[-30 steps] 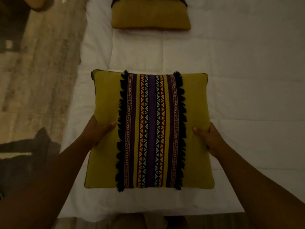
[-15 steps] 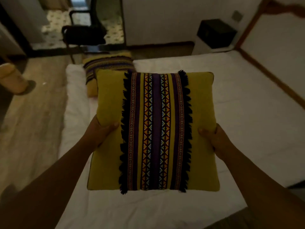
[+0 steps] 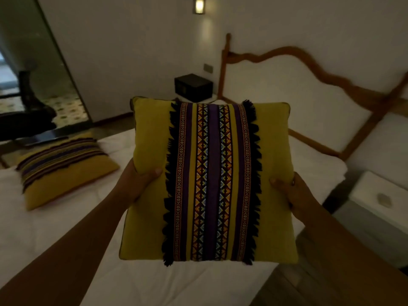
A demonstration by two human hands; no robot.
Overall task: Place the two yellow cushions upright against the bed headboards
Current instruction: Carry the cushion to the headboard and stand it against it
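Observation:
I hold a yellow cushion with a purple patterned band and black fringe in front of me, lifted above the white bed. My left hand grips its left edge and my right hand grips its right edge, thumbs on the front. A second yellow cushion of the same pattern lies flat on the bed at the left. The white headboard with a wavy wooden frame stands at the upper right, beyond the held cushion.
A black box sits on a small stand left of the headboard. A wall lamp glows above. A dark chair stands by the glass door at the left. A white nightstand and another bed's edge lie at the right.
The view has swung up and to the right, bringing the headboard into sight. Both hands keep the same grip on the cushion, which has risen off the bed; the second cushion now lies at the left.

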